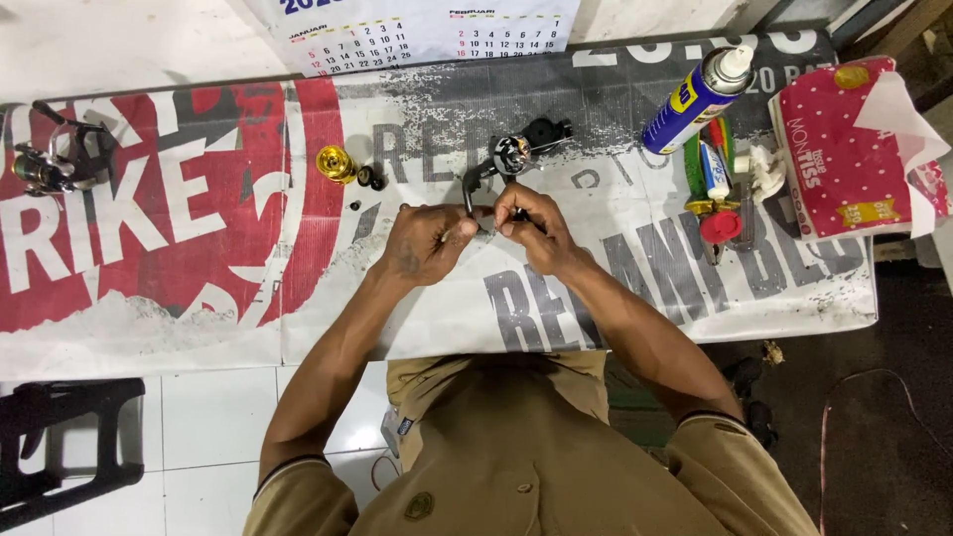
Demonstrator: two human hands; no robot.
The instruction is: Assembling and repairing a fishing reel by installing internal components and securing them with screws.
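My left hand point(427, 241) and my right hand point(531, 230) meet at the middle of the banner-covered table point(179, 248). Both pinch a small dark metal part point(483, 220) between their fingertips; its shape is too small to tell. Just beyond my fingers lies a partly dismantled black fishing reel body point(516, 154) with its arm curving down toward my hands. A gold spool point(336, 164) and small black knobs point(370, 178) lie to the left of the reel body.
A complete spinning reel point(50, 164) lies at the far left. A blue spray can point(698, 96), a small tube and red-capped bottle point(715, 194), and a red pack of tissues point(854, 149) stand at right. A calendar point(417, 30) hangs behind. A black stool point(60, 437) stands at lower left.
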